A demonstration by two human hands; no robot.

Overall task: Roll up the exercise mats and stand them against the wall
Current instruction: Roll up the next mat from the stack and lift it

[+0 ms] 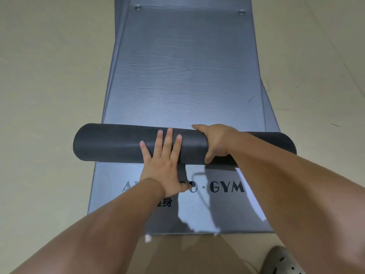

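Observation:
A dark grey rolled part of the exercise mat point(118, 143) lies crosswise in the middle of the head view. Its unrolled grey part point(183, 76) stretches away from me, with two metal eyelets at the far end. My left hand point(164, 163) presses flat on the near side of the roll, fingers straight and spread. My right hand point(215, 141) grips the roll just right of centre, fingers curled over the top and thumb on the near side. Under the roll lies a second grey mat point(227, 210), flat, printed with "GYM".
Edges of more flat mats point(269, 107) stick out beneath the stack on both sides. Beige floor point(49, 76) surrounds the mats. My shoe point(282, 262) is at the bottom right. A white strip point(250, 194) shows under my right forearm.

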